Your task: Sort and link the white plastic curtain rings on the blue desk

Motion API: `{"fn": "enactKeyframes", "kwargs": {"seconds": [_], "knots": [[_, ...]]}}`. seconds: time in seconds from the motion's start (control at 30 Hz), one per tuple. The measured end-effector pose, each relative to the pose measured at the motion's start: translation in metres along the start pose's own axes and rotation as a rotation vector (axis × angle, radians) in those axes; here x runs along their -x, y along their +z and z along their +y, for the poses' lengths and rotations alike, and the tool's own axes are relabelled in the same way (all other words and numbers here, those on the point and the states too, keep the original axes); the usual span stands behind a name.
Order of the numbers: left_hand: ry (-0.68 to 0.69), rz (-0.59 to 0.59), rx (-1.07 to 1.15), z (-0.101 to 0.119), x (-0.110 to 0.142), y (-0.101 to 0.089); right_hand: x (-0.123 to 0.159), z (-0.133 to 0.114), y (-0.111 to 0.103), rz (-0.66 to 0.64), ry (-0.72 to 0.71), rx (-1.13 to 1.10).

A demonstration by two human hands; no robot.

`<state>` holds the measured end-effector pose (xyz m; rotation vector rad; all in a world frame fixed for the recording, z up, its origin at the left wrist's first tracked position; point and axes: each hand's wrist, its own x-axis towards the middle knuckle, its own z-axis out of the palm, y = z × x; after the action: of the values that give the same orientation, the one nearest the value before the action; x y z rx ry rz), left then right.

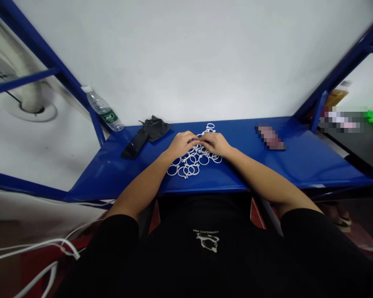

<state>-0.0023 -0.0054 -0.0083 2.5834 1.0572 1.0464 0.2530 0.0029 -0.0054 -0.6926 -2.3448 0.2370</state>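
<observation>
Several white plastic rings (189, 164) lie in a loose heap on the blue table (298, 165). My left hand (180, 145) and my right hand (216, 143) rest over the heap, knuckles up, fingertips meeting in the middle. Both hands have their fingers curled and pinched on a white ring (199, 143) between them. More rings (210, 126) lie just beyond my fingers.
A black phone (134, 145) and a crumpled black cloth (154, 128) lie at the left of the table. A clear water bottle (102, 108) leans against the blue frame post. A blurred object (270, 137) lies to the right. White cables (43, 252) hang low left.
</observation>
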Motion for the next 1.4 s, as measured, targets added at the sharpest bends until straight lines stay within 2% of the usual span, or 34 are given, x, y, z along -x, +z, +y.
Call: {"fn": "enactKeyframes", "kwargs": {"seconds": [0.17,0.23,0.37,0.5,0.6,0.7,0.83,0.93,1.03,1.17,1.4], "knots": [[-0.084,0.147,-0.014,-0.004,0.0,0.0,-0.004,0.007,-0.002,0.124,0.102,0.047],[-0.157,0.148,-0.061,-0.009,0.001,0.002,-0.004,0.017,-0.006,0.19,0.175,0.082],[-0.289,0.038,-0.176,-0.024,0.004,0.009,-0.002,0.046,-0.015,0.297,0.332,0.164],[-0.318,-0.075,-0.206,-0.03,0.006,0.011,0.0,0.067,-0.019,0.322,0.429,0.187],[-0.324,-0.142,-0.216,-0.021,0.003,0.006,0.0,0.068,-0.018,0.302,0.436,0.18],[-0.351,-0.211,-0.218,-0.005,-0.001,-0.002,0.0,0.06,-0.016,0.288,0.408,0.15],[-0.341,-0.297,-0.221,0.01,-0.004,-0.009,-0.001,0.038,-0.014,0.171,0.312,0.066],[-0.325,-0.317,-0.202,0.011,-0.004,-0.009,-0.002,0.02,-0.01,0.008,0.194,0.028],[-0.306,-0.317,-0.191,0.008,-0.003,-0.006,-0.004,0.007,-0.006,-0.1,0.118,0.03],[-0.284,-0.314,-0.184,0.006,-0.002,-0.005,-0.005,0.005,-0.003,-0.201,0.083,0.03],[-0.194,-0.277,-0.144,0.006,0.001,-0.003,-0.005,0.01,-0.001,-0.282,0.12,-0.018]]}}
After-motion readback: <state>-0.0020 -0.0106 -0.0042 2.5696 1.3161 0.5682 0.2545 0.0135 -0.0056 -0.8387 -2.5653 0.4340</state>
